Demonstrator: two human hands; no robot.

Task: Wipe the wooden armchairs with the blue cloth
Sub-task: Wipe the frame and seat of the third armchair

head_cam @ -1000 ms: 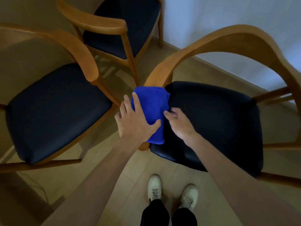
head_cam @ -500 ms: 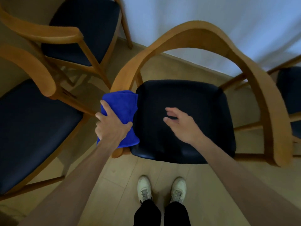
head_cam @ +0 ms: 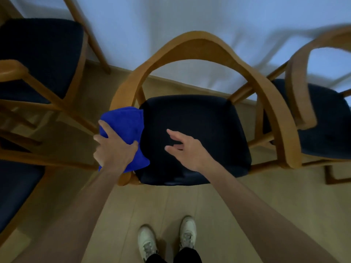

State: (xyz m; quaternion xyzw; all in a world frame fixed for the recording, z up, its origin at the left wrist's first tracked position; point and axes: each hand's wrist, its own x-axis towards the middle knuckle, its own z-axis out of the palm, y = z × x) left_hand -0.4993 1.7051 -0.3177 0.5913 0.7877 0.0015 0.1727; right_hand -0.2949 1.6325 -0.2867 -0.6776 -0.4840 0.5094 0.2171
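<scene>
On the near end of the middle armchair's left armrest, the left hand grips the blue cloth, fingers and thumb curled round it, cloth draped over the wood. Right of the cloth, the right hand hovers over that armchair's dark seat, fingers spread, holding nothing. More armchairs flank it on both sides; pale shoes stand on the wooden floor before it.

No text, label, brand or number can be read anywhere.
</scene>
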